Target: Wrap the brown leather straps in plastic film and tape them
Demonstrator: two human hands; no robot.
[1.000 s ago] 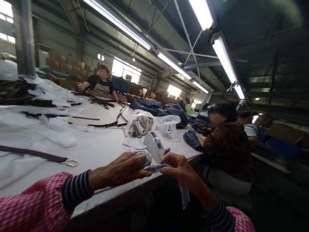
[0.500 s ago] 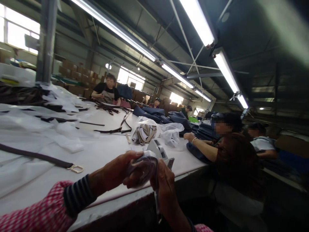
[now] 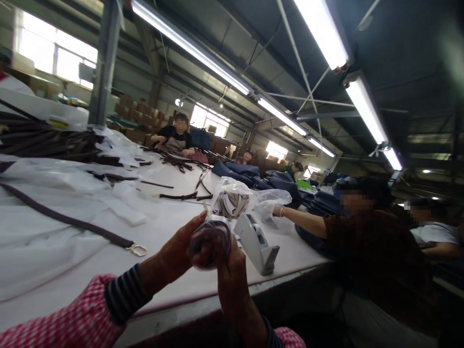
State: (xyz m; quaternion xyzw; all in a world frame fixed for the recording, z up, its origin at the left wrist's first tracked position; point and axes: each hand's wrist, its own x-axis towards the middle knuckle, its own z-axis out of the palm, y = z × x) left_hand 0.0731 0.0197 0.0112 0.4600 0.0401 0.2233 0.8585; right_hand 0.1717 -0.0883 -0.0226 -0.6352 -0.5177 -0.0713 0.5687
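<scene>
Purplish coil [image 3: 219,229] between 2 grips [image 3: 177,252] [image 3: 234,275]

L sleeve [image 3: 72,314]: pinkish-red & wht check, small squares, loose & puffy fabric, gathered in at its end. L cuff [image 3: 126,295] shows past it: dk navy w/ lt grey stripes running round, knit-like, snug fit. R sleeve [image 3: 289,337]: same pinkish-red/wht check, only a bit in view at btm edge. R cuff [image 3: 270,333]: also dk, stripes v. faint in shadow. L hand [image 3: 177,253] & R hand [image 3: 233,275]: both bare.
</scene>
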